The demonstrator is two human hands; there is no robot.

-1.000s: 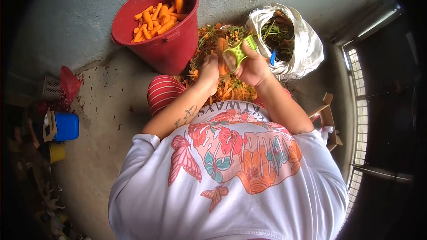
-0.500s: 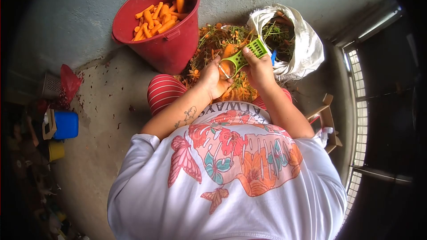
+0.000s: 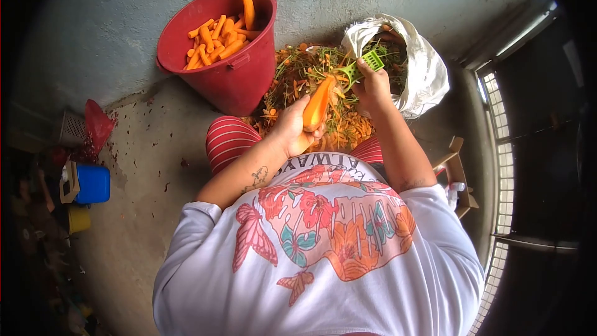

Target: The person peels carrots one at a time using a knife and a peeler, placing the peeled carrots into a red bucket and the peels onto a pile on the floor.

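1. Squarely in the middle, the long orange carrot (image 3: 317, 104) sits in the left hand (image 3: 291, 127). Its lower end is buried in the palm, and its free end slants up toward 1 o'clock.
2. That left hand is closed in a fist-like grip, with the fingers wrapped round the carrot's lower part. The forearm runs back toward 7 o'clock.
3. At 2 o'clock from the carrot, the right hand (image 3: 375, 90) pinches a green plastic peeler (image 3: 364, 65) between thumb and curled fingers.
4. The peeler's working end points toward 8 o'clock, close to the carrot's tip. Whether the two touch cannot be told.
5. Under both hands lies a heap of orange peelings and green tops (image 3: 297, 74) on the concrete floor.
6. A round red plastic bucket (image 3: 233, 81) stands at 11 o'clock from the left hand, holding peeled carrot pieces (image 3: 217, 34).
7. A crumpled white sack (image 3: 429, 71) gapes at 2 o'clock, just beside the right hand.
8. A blue plastic container (image 3: 93, 182) stands well apart at 9 o'clock.
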